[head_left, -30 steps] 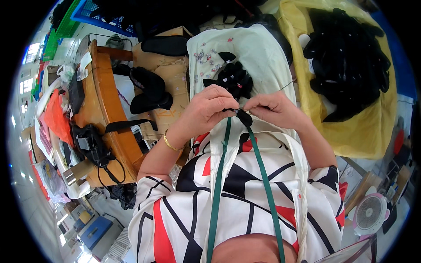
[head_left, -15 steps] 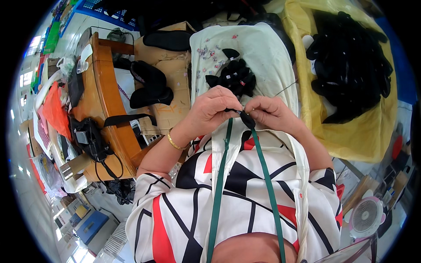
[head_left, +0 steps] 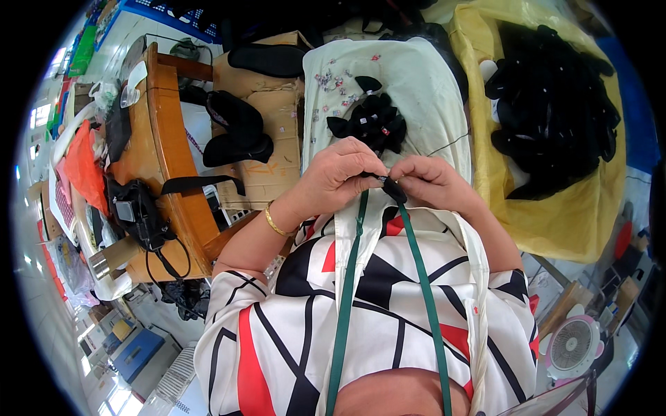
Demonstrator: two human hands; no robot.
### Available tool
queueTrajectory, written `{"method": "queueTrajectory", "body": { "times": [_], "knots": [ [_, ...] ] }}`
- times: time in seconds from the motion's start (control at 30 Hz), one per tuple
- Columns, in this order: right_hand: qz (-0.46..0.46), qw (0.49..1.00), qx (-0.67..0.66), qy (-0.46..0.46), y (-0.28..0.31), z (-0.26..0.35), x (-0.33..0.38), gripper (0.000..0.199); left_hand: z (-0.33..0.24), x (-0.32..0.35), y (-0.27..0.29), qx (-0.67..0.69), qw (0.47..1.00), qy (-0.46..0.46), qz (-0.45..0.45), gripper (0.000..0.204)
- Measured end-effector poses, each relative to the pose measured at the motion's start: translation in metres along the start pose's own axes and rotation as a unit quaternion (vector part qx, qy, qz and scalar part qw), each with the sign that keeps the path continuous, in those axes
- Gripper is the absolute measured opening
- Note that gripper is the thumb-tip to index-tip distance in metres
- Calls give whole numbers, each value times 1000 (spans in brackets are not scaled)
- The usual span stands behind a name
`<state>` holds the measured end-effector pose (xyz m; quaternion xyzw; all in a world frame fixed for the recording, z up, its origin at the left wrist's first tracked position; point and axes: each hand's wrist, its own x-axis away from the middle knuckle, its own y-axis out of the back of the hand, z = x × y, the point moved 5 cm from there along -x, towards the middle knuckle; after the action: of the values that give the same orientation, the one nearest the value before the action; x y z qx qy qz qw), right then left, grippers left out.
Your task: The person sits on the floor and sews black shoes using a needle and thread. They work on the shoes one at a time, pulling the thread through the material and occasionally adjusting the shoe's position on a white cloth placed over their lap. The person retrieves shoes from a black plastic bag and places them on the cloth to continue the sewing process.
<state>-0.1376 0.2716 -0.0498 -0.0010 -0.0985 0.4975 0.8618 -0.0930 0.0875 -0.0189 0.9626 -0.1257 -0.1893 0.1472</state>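
Observation:
Close together in front of my chest, both hands pinch one small black fabric piece (head_left: 393, 189). My left hand (head_left: 347, 175), with a gold bracelet at the wrist, grips its left end between thumb and fingers. My right hand (head_left: 431, 182) is closed at its right side, fingertips nearly touching the left ones. Whether a needle or thread is in the fingers is too small to tell. Just beyond lies a pile of similar black fabric pieces (head_left: 374, 123) on a white cloth (head_left: 427, 90). Tiny printed tags (head_left: 333, 82) are scattered on the cloth's far left part.
At the right stands a yellow-lined container (head_left: 569, 225) heaped with black pieces (head_left: 555, 111). To the left are cardboard (head_left: 274, 142) with black shoes (head_left: 239, 132) and a wooden table (head_left: 163, 118) holding a black bag (head_left: 135, 211). A fan (head_left: 574, 344) stands at lower right.
Both hands stay pinched on the black fabric piece, which has tilted slightly. The whole view has shifted a little.

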Motion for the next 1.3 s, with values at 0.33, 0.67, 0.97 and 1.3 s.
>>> {"method": "queueTrajectory", "body": {
  "times": [0.33, 0.67, 0.97, 1.3],
  "knots": [
    [-10, 996, -62, -66, -6, 2, -1, 7, -2, 1, -3, 9, 1000, -21, -9, 23],
    [-20, 997, 22, -76, -8, 16, -12, 39, 6, -1, -11, 2, 998, 49, 30, 15],
    [-160, 793, 538, 238, -18, 56, -8, 13, 10, -4, -14, -136, 988, 67, -2, 16],
    [-121, 954, 259, 96, -31, 56, -10, 3, 9, -8, -17, -111, 991, 38, -59, 18]
  ]
}}
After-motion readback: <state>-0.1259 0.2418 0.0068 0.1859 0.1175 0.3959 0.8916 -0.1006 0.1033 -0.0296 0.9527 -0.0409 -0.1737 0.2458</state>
